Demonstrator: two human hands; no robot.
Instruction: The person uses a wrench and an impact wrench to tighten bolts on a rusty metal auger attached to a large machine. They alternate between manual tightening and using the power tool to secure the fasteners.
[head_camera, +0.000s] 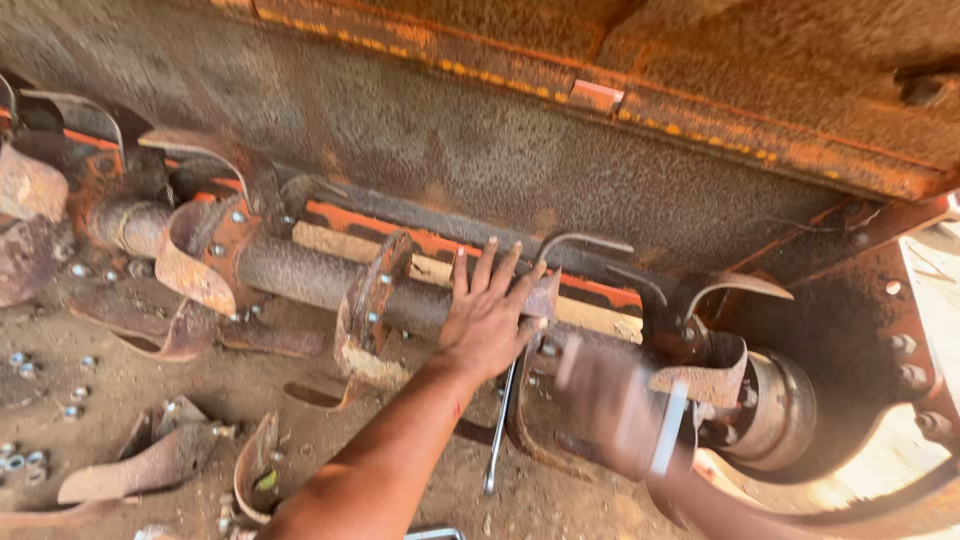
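Rusted shaft (300, 272) steadied under left hand (487, 318), fingers spread flat, gripping nothing. Right hand (610, 405) blurred by blade (700, 380); grip impossible to tell. Spanner (498, 430) hung beneath.

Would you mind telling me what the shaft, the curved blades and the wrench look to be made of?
The shaft looks like steel, rough and brown with rust. The curved blades seem to be rusted steel too, dull and caked with dirt. The wrench looks like bright polished metal, probably chromed steel, since it shines silver.
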